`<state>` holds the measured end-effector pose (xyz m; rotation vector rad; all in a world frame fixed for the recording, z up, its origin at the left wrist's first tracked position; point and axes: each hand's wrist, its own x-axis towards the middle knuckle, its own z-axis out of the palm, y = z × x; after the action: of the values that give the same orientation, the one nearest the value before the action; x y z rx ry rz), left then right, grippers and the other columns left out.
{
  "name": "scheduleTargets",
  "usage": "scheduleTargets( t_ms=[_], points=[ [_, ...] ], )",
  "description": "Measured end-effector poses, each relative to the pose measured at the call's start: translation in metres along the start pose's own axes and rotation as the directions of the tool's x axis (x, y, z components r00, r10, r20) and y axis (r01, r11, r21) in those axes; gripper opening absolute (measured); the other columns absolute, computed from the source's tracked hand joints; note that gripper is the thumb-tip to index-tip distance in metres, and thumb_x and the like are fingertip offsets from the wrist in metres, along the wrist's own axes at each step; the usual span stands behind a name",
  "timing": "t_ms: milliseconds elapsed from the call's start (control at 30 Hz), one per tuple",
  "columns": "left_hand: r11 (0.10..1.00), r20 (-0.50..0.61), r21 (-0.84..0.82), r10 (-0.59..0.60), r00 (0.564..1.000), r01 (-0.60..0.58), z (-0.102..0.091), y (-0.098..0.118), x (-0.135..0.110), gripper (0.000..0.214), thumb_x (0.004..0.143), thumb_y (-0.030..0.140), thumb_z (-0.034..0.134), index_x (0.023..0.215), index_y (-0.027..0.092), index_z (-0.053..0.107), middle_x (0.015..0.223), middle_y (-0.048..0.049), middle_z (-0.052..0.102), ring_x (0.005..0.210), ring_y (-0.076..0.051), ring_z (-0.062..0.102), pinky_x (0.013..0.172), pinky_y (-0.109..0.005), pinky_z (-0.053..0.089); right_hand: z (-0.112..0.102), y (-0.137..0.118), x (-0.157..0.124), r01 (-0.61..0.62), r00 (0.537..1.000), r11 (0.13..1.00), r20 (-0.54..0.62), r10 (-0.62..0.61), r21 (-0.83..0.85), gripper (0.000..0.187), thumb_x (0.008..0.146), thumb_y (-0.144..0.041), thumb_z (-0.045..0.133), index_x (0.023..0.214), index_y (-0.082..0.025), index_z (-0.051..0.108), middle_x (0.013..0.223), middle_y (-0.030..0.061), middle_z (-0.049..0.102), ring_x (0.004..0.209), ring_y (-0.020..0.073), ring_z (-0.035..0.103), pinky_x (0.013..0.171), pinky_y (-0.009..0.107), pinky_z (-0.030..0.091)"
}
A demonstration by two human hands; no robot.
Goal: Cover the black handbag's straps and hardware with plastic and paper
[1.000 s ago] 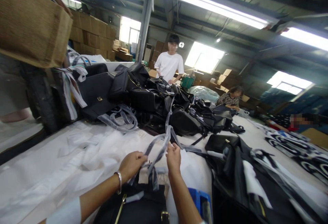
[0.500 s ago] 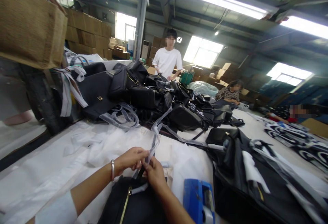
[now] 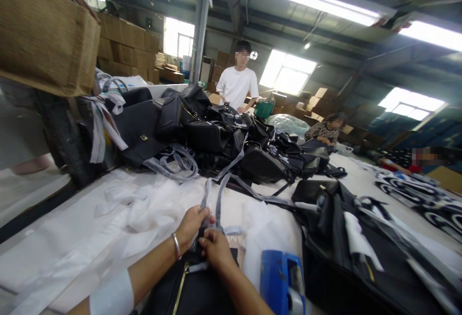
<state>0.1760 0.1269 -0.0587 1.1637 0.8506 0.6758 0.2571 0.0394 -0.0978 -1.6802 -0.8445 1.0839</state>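
Left hand (image 3: 193,223) and right hand (image 3: 215,250), grips both pinched on wrapped strap (image 3: 212,199) at near bench (image 3: 54,247) edge above black handbag (image 3: 195,291), long axis running far-right.

We are in a factory hall or warehouse where handbags are finished and packed. A heap of black handbags (image 3: 224,142) covers the middle of our long white-covered worktable (image 3: 54,238). Beyond the heap, stacked cardboard cartons (image 3: 126,45) line the far wall. Above it, fluorescent tube lights (image 3: 299,2) hang from a bare metal roof. Behind the heap a person in a white T-shirt (image 3: 238,86) stands; others sit to its right.
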Motion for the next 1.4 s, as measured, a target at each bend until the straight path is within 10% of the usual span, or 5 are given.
scheduleTargets(
  t_ms=[333, 733, 1033, 1400],
  points=[
    [0.991, 0.100, 0.130, 0.008, 0.995, -0.021, -0.001, -0.023, -0.015, 0.033, 0.080, 0.050, 0.056, 0.076, 0.017, 0.060, 0.060, 0.0005, 0.062, 0.045, -0.014, 0.054, 0.042, -0.023, 0.038, 0.002, 0.000, -0.006, -0.057, 0.995, 0.991, -0.092, 0.046, -0.123, 0.019, 0.078, -0.014, 0.054, 0.061, -0.020, 0.051, 0.045, -0.0050, 0.052, 0.043, 0.0116, 0.047, 0.049, 0.023, 0.032],
    [0.942, 0.097, 0.327, 0.050, 0.994, -0.079, -0.016, -0.036, -0.015, 0.031, 0.076, 0.047, 0.060, 0.082, 0.017, 0.066, 0.080, -0.0046, 0.071, 0.082, -0.024, 0.063, 0.078, -0.032, 0.048, -0.006, -0.001, -0.016, 0.093, 0.988, 0.945, -0.087, -0.126, -0.314, 0.012, 0.069, -0.009, 0.063, 0.065, -0.019, 0.058, 0.069, 0.0008, 0.062, 0.072, 0.0183, 0.055, 0.069, 0.028, 0.035],
    [0.891, 0.174, 0.431, 0.070, 0.982, -0.140, -0.018, -0.033, -0.032, 0.029, 0.080, 0.040, 0.054, 0.090, 0.016, 0.067, 0.091, -0.0063, 0.072, 0.091, -0.026, 0.063, 0.084, -0.034, 0.047, -0.017, -0.003, -0.016, 0.132, 0.990, 0.987, 0.059, -0.128, -0.087, 0.004, 0.070, -0.017, 0.058, 0.067, -0.020, 0.057, 0.058, -0.0029, 0.058, 0.059, 0.0163, 0.058, 0.060, 0.026, 0.042],
    [0.940, 0.201, 0.332, 0.007, 0.980, -0.075, -0.024, -0.021, -0.044, 0.023, 0.069, 0.033, 0.072, 0.087, 0.017, 0.070, 0.101, -0.0108, 0.068, 0.108, -0.034, 0.053, 0.102, -0.043, 0.034, -0.013, -0.026, 0.000, 0.162, 0.987, 0.940, -0.065, -0.149, 0.302, 0.030, 0.078, -0.048, 0.059, 0.075, -0.022, 0.046, 0.063, -0.0032, 0.059, 0.055, 0.0122, 0.053, 0.058, 0.024, 0.041]
  ],
)
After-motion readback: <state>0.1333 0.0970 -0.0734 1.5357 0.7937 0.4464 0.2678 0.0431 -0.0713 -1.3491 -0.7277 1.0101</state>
